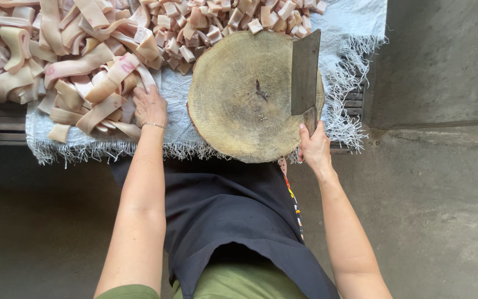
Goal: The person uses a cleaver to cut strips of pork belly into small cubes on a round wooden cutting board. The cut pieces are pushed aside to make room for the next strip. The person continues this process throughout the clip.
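**Cleaver at rest on the block, other hand in the skin strips**

The right hand is closed around the handle of a broad, rectangular, dull grey steel cleaver, whose blade lies across the right side of a thick round wooden chopping block, a slice of tree trunk with a pale, scarred top. The left hand is laid palm down, fingers spread, on a heap of long pale pink and cream strips of pork skin; whether the fingertips have closed on one strip cannot be told. The two hands are well apart, the block between them.

The strips look soft and limp, bending and folding over each other, and their sheen suggests a greasy, slippery surface. One strip should be light, but it would likely sag and slide. A hold across its width near one end, pinched firmly, seems the surest. The cleaver looks heavy and blade-forward, so the full fist on the handle close to the blade suits it.

Above the block, touching its far edge, lies a pile of small cut squares of the same skin. Everything rests on a pale blue cloth with frayed white fringe, spread over a slatted bench. Below it are the person's dark apron and a grey concrete floor.
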